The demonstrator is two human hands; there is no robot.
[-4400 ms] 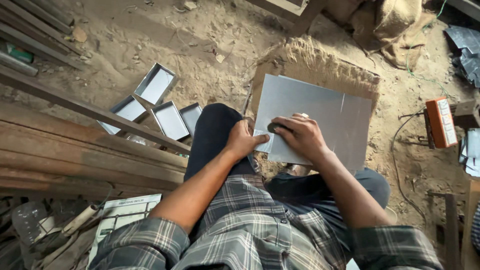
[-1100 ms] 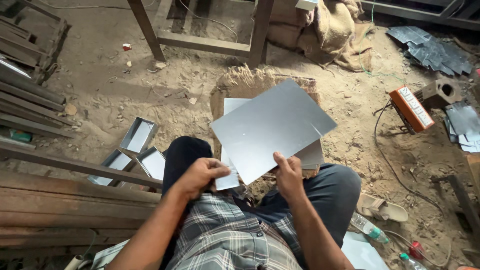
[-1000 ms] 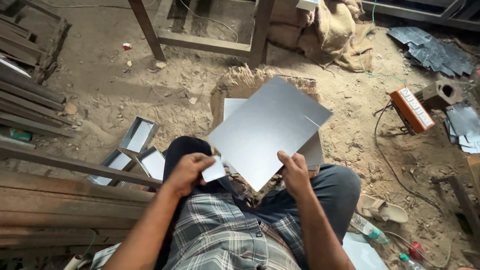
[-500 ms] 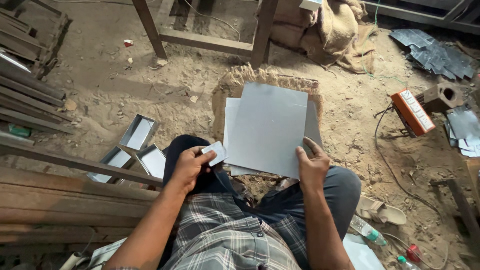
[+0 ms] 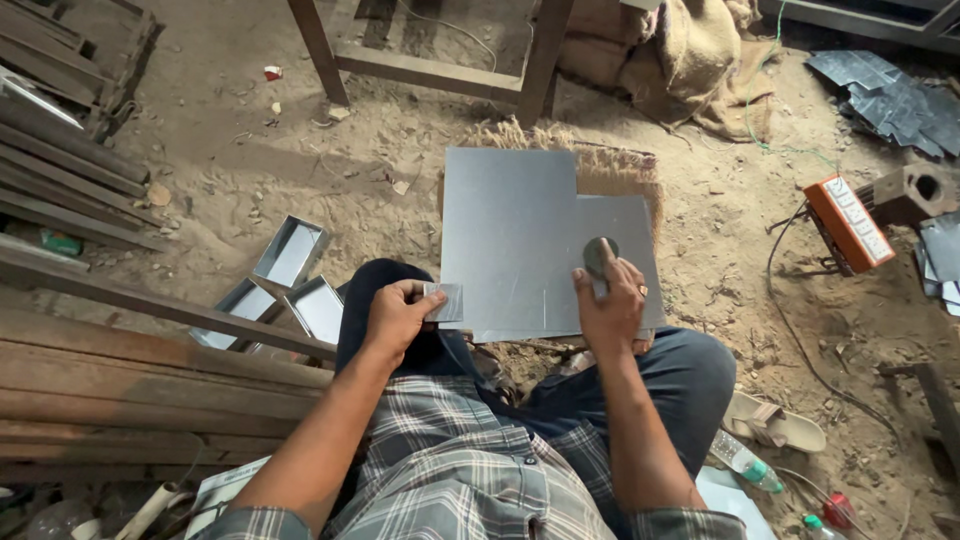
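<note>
A grey metal sheet (image 5: 510, 235) lies flat in the centre of the frame, on a straw mat (image 5: 610, 170) spread over the sandy floor (image 5: 230, 170). A second sheet (image 5: 625, 225) pokes out from under it on the right. The right hand (image 5: 610, 305) rests on the sheet's lower right part, fingers closed around a small dark round tool (image 5: 599, 256) pressed against the metal. The left hand (image 5: 398, 318) sits at the sheet's lower left edge, above the knee, pinching a small metal piece (image 5: 443, 302) between thumb and fingers. Left of the knee lie open metal trays (image 5: 290, 252). Wooden planks (image 5: 120, 370) fill the lower left. An orange box (image 5: 848, 222) stands at the right, near a sandal (image 5: 775, 422) and a plastic bottle (image 5: 745, 462).
</note>
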